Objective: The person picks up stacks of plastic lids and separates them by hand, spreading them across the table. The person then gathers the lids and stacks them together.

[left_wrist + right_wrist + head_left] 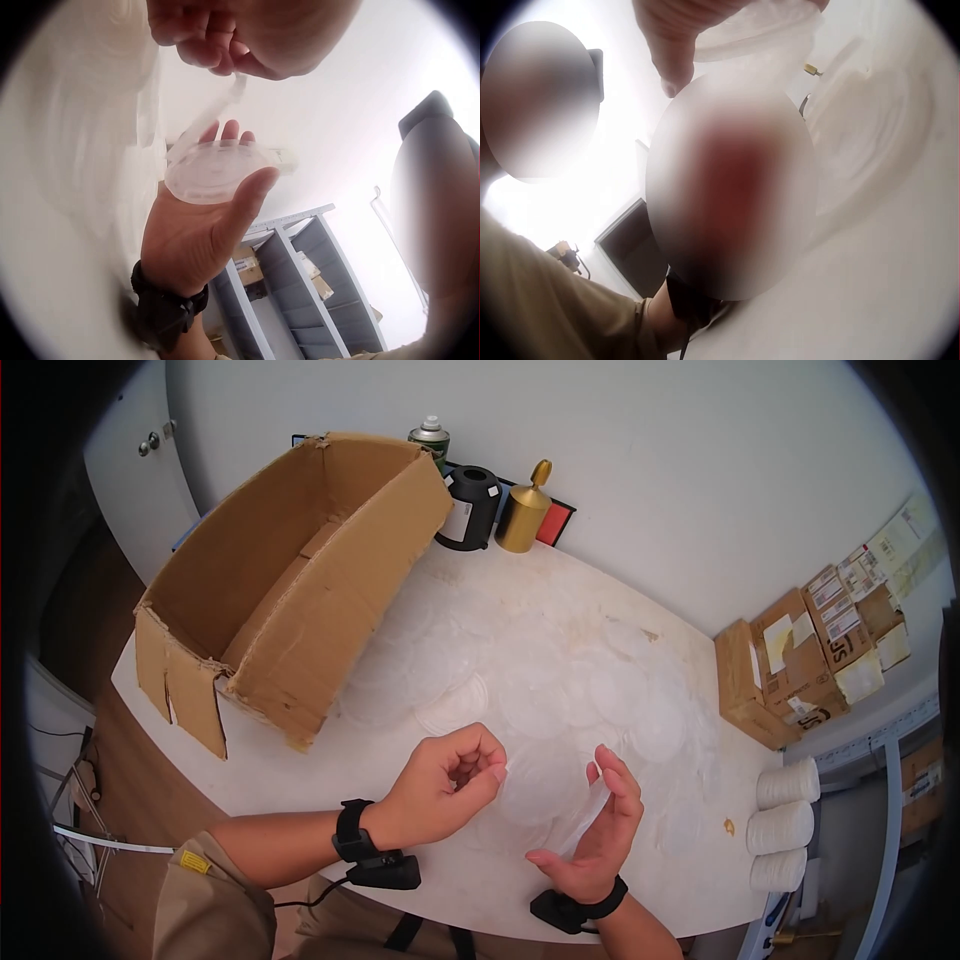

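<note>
My left hand [440, 785] pinches the edge of a thin translucent plastic lid [540, 792] between thumb and curled fingers. In the left wrist view this lid appears nearly edge-on, slanting down toward the other hand. My right hand [603, 840] holds a round translucent lid [214, 174] by its rim, the thumb on one side and the fingers on the other. Both hands are over the front part of the white table. Many similar loose lids [600, 695] lie spread and overlapping beyond them.
A long open cardboard box [340, 595] stands at the left of the table [190, 735]. A spray can [429, 438], a black canister [470, 510] and a gold-coloured container [524, 518] stand at the back. White ribbed stacks [782, 828] line the right edge, near taped cartons [800, 655].
</note>
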Available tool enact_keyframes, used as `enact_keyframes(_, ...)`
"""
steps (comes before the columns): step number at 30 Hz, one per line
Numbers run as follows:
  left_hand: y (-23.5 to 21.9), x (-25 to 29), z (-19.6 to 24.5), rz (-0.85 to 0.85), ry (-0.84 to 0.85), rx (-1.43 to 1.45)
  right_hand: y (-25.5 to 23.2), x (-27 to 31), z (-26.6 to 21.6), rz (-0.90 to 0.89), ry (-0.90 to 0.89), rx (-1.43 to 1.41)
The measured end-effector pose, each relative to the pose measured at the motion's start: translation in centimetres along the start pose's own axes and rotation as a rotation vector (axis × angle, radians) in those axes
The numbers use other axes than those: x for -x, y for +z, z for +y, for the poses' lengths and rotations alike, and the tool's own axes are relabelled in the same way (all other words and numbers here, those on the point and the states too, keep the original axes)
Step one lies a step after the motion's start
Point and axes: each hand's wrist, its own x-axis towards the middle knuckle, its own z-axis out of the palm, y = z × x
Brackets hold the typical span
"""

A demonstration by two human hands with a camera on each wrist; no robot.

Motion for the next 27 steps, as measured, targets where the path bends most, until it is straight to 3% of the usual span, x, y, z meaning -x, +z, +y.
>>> enact_keyframes(8, -0.8, -1.6, -0.2, 0.208, -0.041, 0.065, -0.9, -0.8, 0.6, 0.077, 0.081, 0.089)
enact_keyframes(10, -0.9, -1.6, -0.2, 0.331, 0.030, 0.119, -1.2, -0.8, 0.8, 0.089, 0.144, 0.130)
enact_keyframes(13, -0.5, -1.4, -0.4, 0.375, 0.153, 0.006, -1.4, -1.0, 1.1, 0.104, 0.168, 0.177)
enact_keyframes(14, -0.6, -1.2, -0.3, 0.376, 0.154, 0.008, -1.3, -1.1, 1.2, 0.102, 0.168, 0.178)
enact_keyframes(16, -0.7, -0.9, 0.2, 0.239, 0.252, -0.340, -1.3, -1.4, 1.2, 0.087, 0.162, 0.176)
enact_keyframes(19, -0.3, -0.8, 0.1, 0.180, 0.340, -0.490, -1.3, -1.4, 1.3, 0.062, 0.222, 0.126)
enact_keyframes(27, 0.0, -0.5, 0.0, 0.172, 0.349, -0.573, -1.1, -2.2, 0.8, -0.053, 0.255, 0.276)
